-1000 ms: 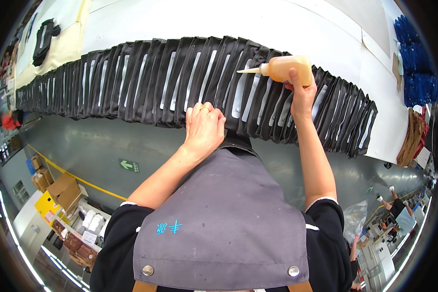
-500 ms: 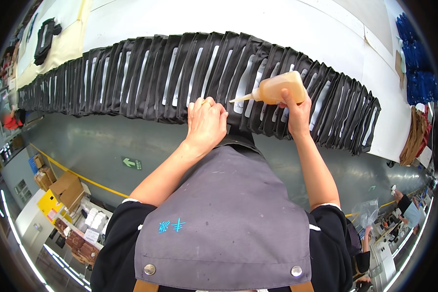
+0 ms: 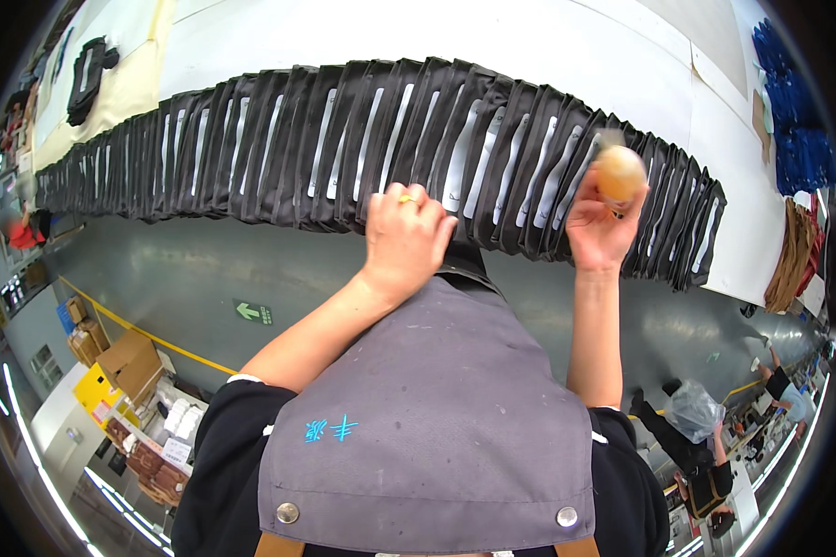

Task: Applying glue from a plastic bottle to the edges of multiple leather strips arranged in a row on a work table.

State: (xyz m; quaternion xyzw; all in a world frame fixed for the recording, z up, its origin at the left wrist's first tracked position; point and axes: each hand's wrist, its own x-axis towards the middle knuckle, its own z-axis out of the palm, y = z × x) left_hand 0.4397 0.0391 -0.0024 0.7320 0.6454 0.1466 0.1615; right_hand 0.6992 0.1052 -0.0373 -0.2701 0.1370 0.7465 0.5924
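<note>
A long curved row of black folded pieces (image 3: 330, 144), soft and fabric-like, lies overlapped across the table, many showing a whitish strip. My left hand (image 3: 407, 237) is at the near edge of the row, its fingers curled closed over a black piece; the fingertips are hidden. In my right hand (image 3: 600, 237) is a translucent squeeze bottle (image 3: 620, 174) with amber liquid, raised above the right part of the row. Its base faces me and its thin nozzle, pointing away, is blurred. Beside my left hand one whitish strip (image 3: 463, 158) is widely exposed.
The white table (image 3: 529, 37) stretches behind the row. Another black item (image 3: 86, 82) lies at far left; blue bundles (image 3: 799, 121) and brown pieces (image 3: 790, 255) sit at far right. Behind me are a grey floor (image 3: 186, 269), cardboard boxes (image 3: 130, 362) and a person with a clear bag (image 3: 697, 410).
My right hand has moved right and turned the bottle, whose nozzle was pointing left at a whitish strip. My left hand has shifted slightly right. More strips show on the right.
</note>
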